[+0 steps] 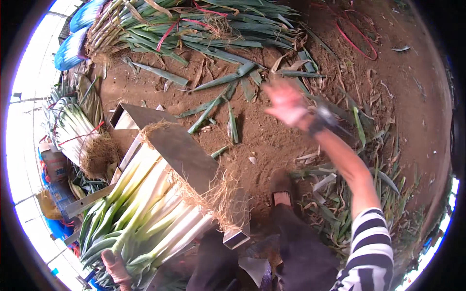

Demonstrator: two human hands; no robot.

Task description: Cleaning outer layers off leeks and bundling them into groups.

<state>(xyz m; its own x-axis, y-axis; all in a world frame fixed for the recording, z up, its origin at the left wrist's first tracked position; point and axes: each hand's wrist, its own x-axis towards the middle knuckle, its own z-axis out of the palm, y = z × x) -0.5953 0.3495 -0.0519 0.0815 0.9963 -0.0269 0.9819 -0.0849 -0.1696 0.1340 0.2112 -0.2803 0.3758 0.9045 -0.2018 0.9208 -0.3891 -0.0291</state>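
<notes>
A row of leeks (pixel 160 203) lies on a metal stand (pixel 184 150), with pale stalks, green leaves toward the lower left and shaggy roots against the metal plate. At the leafy end, my left hand (pixel 115 267) is closed against the leaves, its fingers partly hidden. My right hand (pixel 287 103) is stretched out over the soil beyond the stand, blurred by motion. Its fingers look apart and nothing shows in them. A dark watch (pixel 323 121) is on that wrist. Loose cut green leaves (pixel 213 82) lie on the ground near this hand.
A large pile of leeks (pixel 208 29) tied with red string lies at the far side. Another tied leek bundle (pixel 80 131) stands at left, near blue bags (pixel 73 51). Leaf scraps (pixel 340 208) heap beside my right leg. A red string loop (pixel 359 39) lies far right.
</notes>
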